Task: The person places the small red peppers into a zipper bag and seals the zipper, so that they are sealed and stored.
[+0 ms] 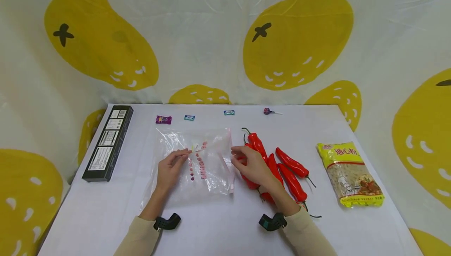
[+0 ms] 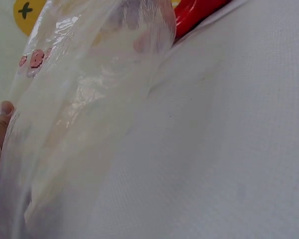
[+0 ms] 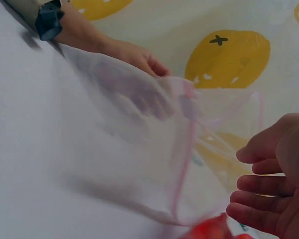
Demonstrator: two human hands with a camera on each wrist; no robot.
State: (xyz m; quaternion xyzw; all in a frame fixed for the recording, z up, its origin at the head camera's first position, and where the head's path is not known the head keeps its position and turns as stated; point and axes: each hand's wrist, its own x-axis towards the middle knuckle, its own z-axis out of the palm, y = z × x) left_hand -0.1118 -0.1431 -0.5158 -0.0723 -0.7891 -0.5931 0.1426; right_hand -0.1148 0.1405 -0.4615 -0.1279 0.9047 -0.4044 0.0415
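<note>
A clear plastic zip bag point(image 1: 215, 179) with red printing and a pink strip along its right edge is raised in front of me. My left hand point(image 1: 170, 170) pinches its upper part between thumb and fingers. In the left wrist view the thumb point(image 2: 6, 108) shows at the left, against the film point(image 2: 89, 109). My right hand point(image 1: 254, 166) is beside the pink-edged mouth, fingers apart and slightly bent, holding nothing. The right wrist view has that hand point(image 3: 284, 179) just right of the bag's mouth point(image 3: 184, 149). Several red chili peppers point(image 1: 289, 179) lie under and beside my right forearm.
On the right lies a yellow food packet point(image 1: 350, 177); a long black box point(image 1: 107, 144) is at the left. Along the back are a purple-wrapped candy point(image 1: 163, 119), two small blue-green candies point(image 1: 189, 118) and a lollipop point(image 1: 271, 111). A fruit-patterned curtain point(image 1: 204, 36) hangs behind.
</note>
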